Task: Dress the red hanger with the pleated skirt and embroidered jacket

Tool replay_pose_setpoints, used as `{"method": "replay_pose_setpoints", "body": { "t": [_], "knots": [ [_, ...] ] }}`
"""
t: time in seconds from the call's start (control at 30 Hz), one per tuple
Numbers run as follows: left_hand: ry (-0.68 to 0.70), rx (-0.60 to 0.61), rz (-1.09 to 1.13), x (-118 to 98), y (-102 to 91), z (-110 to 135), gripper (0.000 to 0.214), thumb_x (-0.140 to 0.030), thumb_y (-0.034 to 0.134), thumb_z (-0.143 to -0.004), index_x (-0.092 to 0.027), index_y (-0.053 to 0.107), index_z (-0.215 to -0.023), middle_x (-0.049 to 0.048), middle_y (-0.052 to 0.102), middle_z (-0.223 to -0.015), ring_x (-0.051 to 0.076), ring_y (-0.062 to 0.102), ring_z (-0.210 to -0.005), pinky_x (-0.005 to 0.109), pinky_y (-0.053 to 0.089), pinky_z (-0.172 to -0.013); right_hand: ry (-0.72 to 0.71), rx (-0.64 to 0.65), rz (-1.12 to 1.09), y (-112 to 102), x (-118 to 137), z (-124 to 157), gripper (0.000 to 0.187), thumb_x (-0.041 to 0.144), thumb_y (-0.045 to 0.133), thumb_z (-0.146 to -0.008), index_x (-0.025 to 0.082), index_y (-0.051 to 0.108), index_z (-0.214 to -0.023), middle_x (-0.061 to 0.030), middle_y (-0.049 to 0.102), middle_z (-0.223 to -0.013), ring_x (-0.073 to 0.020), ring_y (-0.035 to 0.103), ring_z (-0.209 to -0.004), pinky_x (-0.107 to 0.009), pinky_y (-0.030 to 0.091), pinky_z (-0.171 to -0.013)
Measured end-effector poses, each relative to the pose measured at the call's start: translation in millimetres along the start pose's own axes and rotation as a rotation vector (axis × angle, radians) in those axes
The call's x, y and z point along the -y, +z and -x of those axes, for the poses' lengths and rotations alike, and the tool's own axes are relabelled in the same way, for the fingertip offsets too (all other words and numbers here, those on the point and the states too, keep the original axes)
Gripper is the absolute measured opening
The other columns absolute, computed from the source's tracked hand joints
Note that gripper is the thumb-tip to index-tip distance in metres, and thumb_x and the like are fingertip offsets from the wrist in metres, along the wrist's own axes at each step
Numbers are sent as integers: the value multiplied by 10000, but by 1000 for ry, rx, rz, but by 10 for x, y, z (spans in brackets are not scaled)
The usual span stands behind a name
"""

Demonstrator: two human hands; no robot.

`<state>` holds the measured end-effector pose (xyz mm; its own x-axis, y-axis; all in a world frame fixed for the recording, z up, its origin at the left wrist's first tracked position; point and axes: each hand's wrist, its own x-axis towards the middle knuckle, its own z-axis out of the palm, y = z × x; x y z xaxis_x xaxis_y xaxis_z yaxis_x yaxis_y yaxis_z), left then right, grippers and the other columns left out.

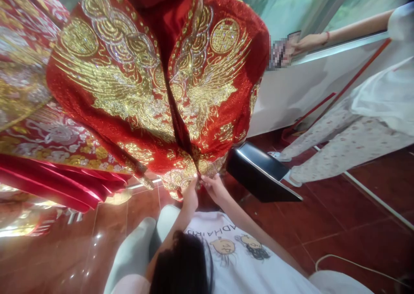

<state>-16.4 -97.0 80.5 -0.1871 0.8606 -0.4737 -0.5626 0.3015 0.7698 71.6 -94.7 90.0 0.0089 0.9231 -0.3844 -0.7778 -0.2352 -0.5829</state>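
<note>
A red jacket with gold and silver embroidery hangs upright before me, its front parted at the collar and chest. Down at the lower hem, my left hand pinches one front edge of the jacket. My right hand grips the other edge right beside it, and the two edges meet between my fingers. Whatever fastener may be there is too small to make out. Both hands are closed, with the fingertips partly hidden by the cloth.
At left hang more embroidered red garments. A black bin-like object stands right of the jacket. Another person at right holds out an arm with a blurred object. A pale cable lies on the tiled floor.
</note>
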Motion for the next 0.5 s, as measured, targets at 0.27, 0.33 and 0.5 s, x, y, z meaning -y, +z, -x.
{"method": "replay_pose_setpoints", "body": {
  "t": [0.27,0.33,0.5],
  "knots": [
    [139,-138,-95,118,-96,-122,500,-288,868,-550,-211,645,-991,53,711,-1058,238,660,-1037,366,502,-955,2,-43,50,58,-87,-76,314,231,850,-484,156,579,-625,16,602,-581,-82,532,-520,-211,448,-528],
    [164,-161,-111,152,-125,-143,523,-322,871,-549,-211,636,-1004,63,712,-1057,244,672,-1005,377,512,-935,1,-50,72,68,-123,-98,328,251,842,-484,164,550,-605,27,575,-553,-76,506,-495,-209,424,-498],
    [98,-156,-248,206,-201,-194,366,-403,815,-640,-204,658,-905,69,728,-916,261,682,-983,393,515,-906,-28,-87,157,87,-207,-129,364,316,824,-492,175,567,-707,15,614,-628,-93,543,-545,-222,454,-541]
  ]
}}
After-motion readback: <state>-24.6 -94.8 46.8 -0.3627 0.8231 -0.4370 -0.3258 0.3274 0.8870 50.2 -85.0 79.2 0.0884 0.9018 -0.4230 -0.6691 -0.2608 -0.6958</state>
